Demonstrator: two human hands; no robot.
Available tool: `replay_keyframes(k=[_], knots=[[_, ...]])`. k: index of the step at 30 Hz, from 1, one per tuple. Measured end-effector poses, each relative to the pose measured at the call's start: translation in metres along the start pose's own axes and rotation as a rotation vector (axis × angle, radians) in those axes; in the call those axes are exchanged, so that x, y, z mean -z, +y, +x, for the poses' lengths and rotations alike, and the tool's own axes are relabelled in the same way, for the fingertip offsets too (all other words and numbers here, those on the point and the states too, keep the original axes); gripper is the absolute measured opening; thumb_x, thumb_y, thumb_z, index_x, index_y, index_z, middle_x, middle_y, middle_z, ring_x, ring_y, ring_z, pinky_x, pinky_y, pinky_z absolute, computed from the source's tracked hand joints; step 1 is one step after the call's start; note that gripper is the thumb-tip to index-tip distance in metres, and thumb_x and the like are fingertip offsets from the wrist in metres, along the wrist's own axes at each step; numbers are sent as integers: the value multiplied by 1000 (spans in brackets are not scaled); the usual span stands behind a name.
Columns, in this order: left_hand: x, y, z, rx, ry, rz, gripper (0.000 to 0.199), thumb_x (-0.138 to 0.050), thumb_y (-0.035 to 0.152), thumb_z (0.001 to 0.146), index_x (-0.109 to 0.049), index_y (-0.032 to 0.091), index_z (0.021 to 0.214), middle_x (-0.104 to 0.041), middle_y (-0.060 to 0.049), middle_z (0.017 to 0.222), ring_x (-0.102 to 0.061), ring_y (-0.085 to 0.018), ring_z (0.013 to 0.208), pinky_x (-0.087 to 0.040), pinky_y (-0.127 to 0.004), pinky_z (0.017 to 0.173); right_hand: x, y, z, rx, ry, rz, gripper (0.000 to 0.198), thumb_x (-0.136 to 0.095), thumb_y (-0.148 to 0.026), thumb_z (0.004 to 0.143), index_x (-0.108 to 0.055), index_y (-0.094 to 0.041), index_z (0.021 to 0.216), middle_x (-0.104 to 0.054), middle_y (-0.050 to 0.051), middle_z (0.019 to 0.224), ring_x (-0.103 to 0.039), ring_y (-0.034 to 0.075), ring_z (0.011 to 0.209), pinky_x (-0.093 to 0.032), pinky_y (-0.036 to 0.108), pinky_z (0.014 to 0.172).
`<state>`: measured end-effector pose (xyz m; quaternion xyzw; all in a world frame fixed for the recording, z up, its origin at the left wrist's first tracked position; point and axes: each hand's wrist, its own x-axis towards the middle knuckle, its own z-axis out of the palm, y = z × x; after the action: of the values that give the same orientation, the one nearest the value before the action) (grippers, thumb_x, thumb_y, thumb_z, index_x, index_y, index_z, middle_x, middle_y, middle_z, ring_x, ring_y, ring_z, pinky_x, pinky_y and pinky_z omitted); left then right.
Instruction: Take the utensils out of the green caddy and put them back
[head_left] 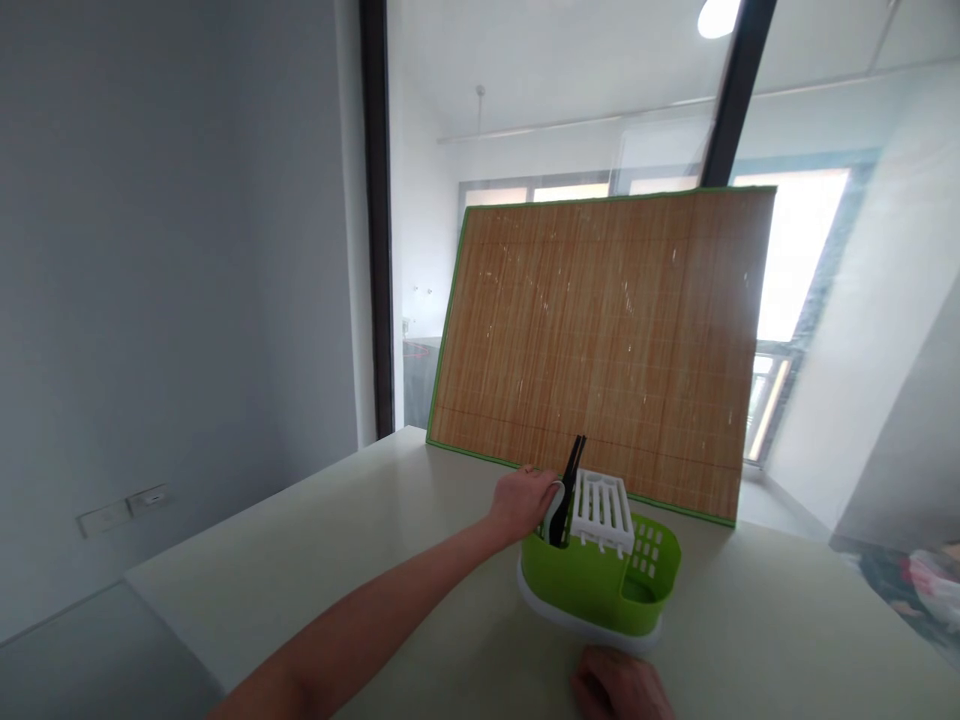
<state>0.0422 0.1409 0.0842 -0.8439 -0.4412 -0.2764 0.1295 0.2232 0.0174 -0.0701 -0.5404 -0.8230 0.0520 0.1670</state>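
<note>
A bright green plastic utensil caddy (577,585) with a white base stands on the table. Its left compartment holds black chopsticks (576,460) and a pale, curved utensil (553,505). My left hand (521,500) reaches in from the left and is closed at the caddy's left end, against the pale utensil; its fingertips are hidden. A white slotted rack with small hooks (602,508) sits over the middle of the caddy. My right hand (624,685) rests curled on the table just in front of the white base, with nothing visible in it.
Behind the caddy a large bamboo mat with green edging (600,340) leans upright against a glass partition with dark frames (377,220). The white tabletop (337,520) runs to a corner at the left. A grey wall with sockets (146,498) stands left; bagged items (934,585) lie at far right.
</note>
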Motion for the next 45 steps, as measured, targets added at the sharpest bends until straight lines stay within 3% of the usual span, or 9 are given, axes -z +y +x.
replay_keyframes(k=[7,10,14,16,19,25,29,37,45], knots=[[12,-2,6,63,42,-16,36,-28,38,94,-60,22,96,-66,-5,87,-59,-18,80,-41,-27,67,-1,-1,1,3,7,-16,14,-46,-26,80,-58,-22,73,-67,1,72,-61,16,66,-38,24,58],[40,-8,15,126,155,-72,36,-28,40,94,-59,21,97,-66,-4,87,-59,-18,80,-39,-26,66,0,-1,1,-7,20,-14,12,-48,-25,78,-58,-22,72,-67,0,72,-61,15,66,-38,23,58],[96,-33,19,171,277,-117,40,-28,45,93,-58,20,99,-65,-3,86,-58,-17,78,-37,-25,66,4,-3,0,-2,16,-11,15,-46,-27,80,-58,-22,73,-67,1,73,-62,16,67,-39,24,58],[121,-54,14,159,239,-138,42,-27,47,92,-58,20,99,-64,-1,86,-57,-16,76,-37,-24,66,5,-5,-1,-7,4,-19,15,-46,-28,81,-58,-22,73,-67,1,73,-62,16,67,-39,24,58],[139,-90,-5,155,41,-165,46,-27,52,90,-59,20,97,-64,0,87,-56,-17,78,-38,-23,67,5,-5,0,5,-2,-30,14,-46,-25,80,-58,-22,74,-67,0,73,-61,15,66,-39,23,58],[110,-150,-72,184,-447,-10,40,-34,53,84,-62,24,87,-63,-2,76,-58,-23,76,-37,-28,68,3,-2,0,-6,-14,-10,17,-45,-26,81,-58,-22,73,-67,1,73,-61,15,66,-39,24,58],[83,-180,-115,168,-622,68,33,-38,44,82,-63,24,83,-65,-6,75,-60,-26,76,-39,-31,67,2,-1,0,-17,-8,-16,19,-42,-28,83,-58,-22,74,-67,1,73,-62,15,67,-40,24,59],[62,-222,-145,288,-697,20,29,-44,42,76,-66,24,81,-67,-6,82,-61,-26,80,-40,-29,65,2,-2,0,-44,-17,-26,20,-41,-29,83,-57,-22,73,-66,-1,71,-61,14,64,-39,23,58],[47,-216,-152,322,-640,53,41,-35,50,82,-64,22,84,-66,-8,84,-61,-26,80,-37,-28,63,1,-1,-1,-50,-6,-49,21,-41,-31,83,-56,-23,70,-65,0,69,-59,14,62,-38,24,57]])
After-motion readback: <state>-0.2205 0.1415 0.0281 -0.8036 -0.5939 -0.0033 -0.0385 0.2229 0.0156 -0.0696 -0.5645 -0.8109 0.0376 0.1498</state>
